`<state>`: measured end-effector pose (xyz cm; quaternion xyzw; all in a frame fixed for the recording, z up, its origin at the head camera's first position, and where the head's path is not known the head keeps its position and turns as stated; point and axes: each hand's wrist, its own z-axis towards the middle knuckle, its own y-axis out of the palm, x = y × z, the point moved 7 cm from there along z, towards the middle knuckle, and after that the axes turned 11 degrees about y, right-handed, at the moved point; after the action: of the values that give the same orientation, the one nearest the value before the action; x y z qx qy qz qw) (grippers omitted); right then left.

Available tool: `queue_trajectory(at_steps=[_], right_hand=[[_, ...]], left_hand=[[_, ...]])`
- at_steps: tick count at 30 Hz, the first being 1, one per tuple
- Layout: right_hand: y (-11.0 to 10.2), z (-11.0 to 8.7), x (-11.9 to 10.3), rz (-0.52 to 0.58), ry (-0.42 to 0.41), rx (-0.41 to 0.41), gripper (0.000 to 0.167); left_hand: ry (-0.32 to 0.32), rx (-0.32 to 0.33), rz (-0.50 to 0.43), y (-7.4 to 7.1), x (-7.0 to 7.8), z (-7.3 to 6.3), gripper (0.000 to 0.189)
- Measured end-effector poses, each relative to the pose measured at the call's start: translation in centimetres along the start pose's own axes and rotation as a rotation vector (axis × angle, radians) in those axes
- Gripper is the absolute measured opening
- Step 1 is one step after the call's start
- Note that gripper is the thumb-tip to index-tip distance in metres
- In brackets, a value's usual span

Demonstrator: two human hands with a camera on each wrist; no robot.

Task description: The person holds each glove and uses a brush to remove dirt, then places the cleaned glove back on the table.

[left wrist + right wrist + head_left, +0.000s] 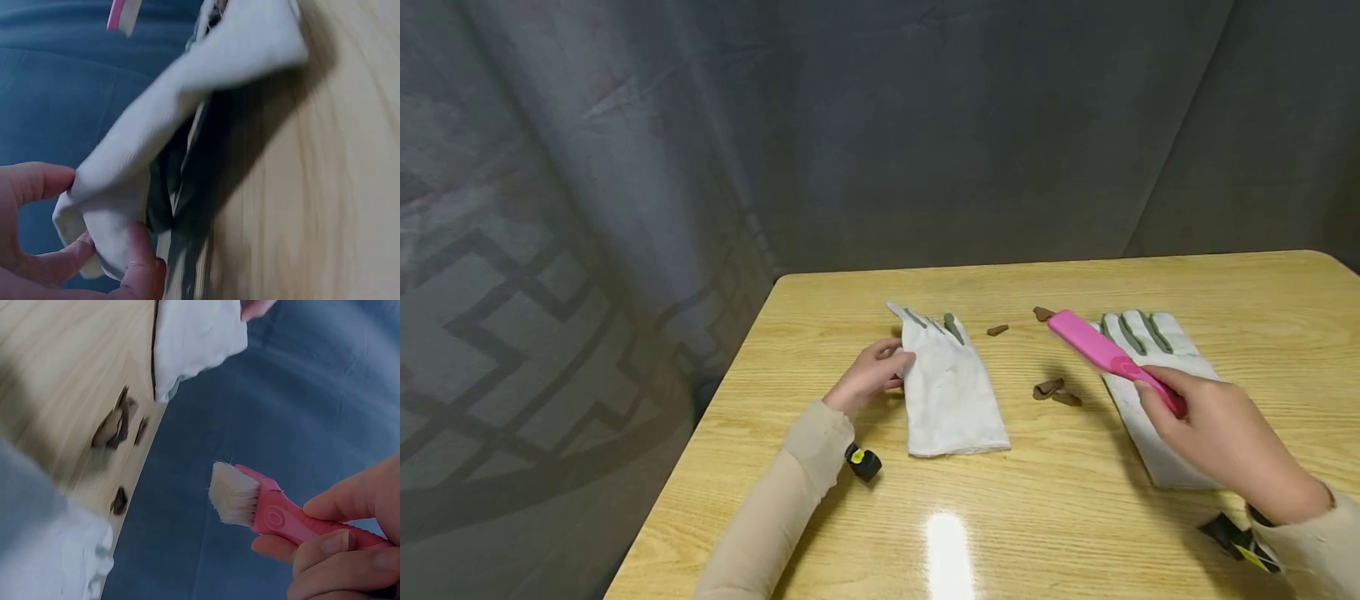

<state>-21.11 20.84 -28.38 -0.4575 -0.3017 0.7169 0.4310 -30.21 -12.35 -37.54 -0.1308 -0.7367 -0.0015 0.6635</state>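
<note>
My left hand [874,373] pinches the left side of a white work glove [953,400] with green trim between its fingers. That glove's edge is lifted off the wood, as the left wrist view shows, with the thumb on one side of the white cloth [119,156] and fingers on the other. My right hand [1225,425] grips a pink brush [1093,343] by its handle. Pale bristles [231,494] show at the brush's head, held in the air. Under the right hand and brush lies a second white glove [1165,450], partly covered by them.
Several small brown curled scraps [1048,388] lie on the wooden table [820,533] between and beyond the gloves. A dark grey curtain [970,142] hangs behind the table and along its left side. Each wrist carries a small black device [863,463].
</note>
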Motion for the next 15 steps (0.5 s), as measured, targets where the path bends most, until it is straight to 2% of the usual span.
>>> queue_trajectory(at_steps=[6,9,11,13,15], right_hand=[[-1.7,-0.1,2.2,-0.034,0.079,0.028,0.021],[-2.3,-0.2,4.9,-0.082,0.159,0.047,0.03],[-2.0,-0.3,8.3,-0.096,0.219,0.066,0.037],[-1.2,-0.4,13.0,-0.069,0.284,0.103,0.04],[-0.5,-0.4,18.1,0.006,0.348,0.155,0.038]], left_hand=[[0.016,0.035,0.105,-1.5,-0.3,-0.2,0.044],[0.01,0.035,0.175,-1.9,-0.6,-0.2,0.04],[-0.003,0.028,0.201,-2.0,-1.0,-0.1,0.037],[-0.013,0.024,0.228,-2.1,-1.2,-0.1,0.035],[-0.026,0.028,0.246,-2.3,-1.4,-0.1,0.035]])
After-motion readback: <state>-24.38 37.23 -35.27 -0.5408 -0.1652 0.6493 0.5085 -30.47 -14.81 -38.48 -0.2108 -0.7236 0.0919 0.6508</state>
